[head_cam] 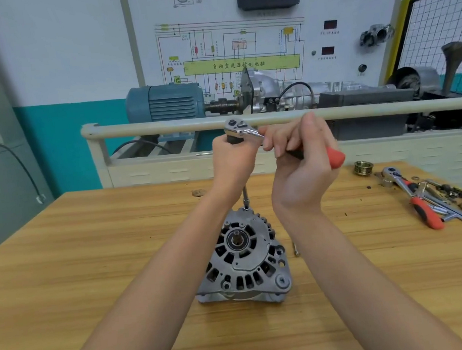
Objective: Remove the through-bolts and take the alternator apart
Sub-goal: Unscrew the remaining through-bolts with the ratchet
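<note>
Left hand (232, 160) is gripping the ratchet (240, 129) head, right hand (304, 164) is curling round its handle, extension (245, 199) standing on the alternator (244, 256)

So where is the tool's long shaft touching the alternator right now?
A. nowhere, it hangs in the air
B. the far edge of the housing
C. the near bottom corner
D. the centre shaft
B: the extension under the ratchet comes down onto the far rim of the alternator, not its centre.
</note>
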The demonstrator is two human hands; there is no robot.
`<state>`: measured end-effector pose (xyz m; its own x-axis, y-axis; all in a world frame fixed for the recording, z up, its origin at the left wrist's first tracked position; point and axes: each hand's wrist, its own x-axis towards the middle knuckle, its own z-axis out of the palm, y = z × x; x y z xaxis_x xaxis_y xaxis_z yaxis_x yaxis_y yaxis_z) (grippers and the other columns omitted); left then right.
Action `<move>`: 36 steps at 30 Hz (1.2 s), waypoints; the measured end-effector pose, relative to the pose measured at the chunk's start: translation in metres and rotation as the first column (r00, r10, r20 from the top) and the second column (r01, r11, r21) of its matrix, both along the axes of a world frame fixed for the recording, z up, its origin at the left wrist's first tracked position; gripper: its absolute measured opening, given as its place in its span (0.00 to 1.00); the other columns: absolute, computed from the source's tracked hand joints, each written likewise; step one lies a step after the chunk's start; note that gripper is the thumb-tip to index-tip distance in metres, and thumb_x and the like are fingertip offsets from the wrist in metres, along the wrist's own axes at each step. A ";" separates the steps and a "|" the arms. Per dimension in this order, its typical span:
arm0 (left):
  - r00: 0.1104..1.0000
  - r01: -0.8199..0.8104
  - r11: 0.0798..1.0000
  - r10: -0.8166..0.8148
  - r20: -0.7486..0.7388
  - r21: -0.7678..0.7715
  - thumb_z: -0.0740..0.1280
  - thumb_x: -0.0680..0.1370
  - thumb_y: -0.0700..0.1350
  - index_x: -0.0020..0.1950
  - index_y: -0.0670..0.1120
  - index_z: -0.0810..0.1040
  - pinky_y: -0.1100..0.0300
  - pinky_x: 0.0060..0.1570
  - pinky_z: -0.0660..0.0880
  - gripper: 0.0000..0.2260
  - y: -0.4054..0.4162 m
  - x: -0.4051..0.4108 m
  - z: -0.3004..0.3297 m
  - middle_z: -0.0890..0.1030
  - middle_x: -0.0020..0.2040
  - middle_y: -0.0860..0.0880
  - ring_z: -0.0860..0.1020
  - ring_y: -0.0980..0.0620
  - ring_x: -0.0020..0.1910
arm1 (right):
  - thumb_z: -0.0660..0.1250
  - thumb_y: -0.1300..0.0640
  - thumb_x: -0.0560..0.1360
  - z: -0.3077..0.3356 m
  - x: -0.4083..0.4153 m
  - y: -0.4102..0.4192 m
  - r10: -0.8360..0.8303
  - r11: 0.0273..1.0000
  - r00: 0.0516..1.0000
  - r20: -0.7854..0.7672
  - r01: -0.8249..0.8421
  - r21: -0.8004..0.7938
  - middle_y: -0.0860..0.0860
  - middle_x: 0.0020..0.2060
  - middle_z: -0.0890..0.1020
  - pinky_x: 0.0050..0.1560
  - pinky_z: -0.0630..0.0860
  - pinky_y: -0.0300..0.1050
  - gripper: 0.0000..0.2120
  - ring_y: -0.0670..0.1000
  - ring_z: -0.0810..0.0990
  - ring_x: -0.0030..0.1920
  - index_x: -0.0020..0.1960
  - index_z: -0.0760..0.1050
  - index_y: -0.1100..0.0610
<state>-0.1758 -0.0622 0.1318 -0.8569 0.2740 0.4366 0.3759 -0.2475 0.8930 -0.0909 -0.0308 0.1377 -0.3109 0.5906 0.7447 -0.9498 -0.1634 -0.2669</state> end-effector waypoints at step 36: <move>0.948 0.316 0.943 -0.318 -0.009 -0.100 0.65 0.70 0.37 0.24 0.50 0.63 0.66 0.23 0.54 0.18 -0.007 -0.006 0.007 0.60 0.20 0.54 0.56 0.55 0.19 | 0.55 0.60 0.79 0.040 -0.025 0.050 0.560 0.768 0.809 0.179 -0.426 -0.478 0.47 0.19 0.62 0.27 0.69 0.39 0.26 0.48 0.63 0.19 0.23 0.63 0.54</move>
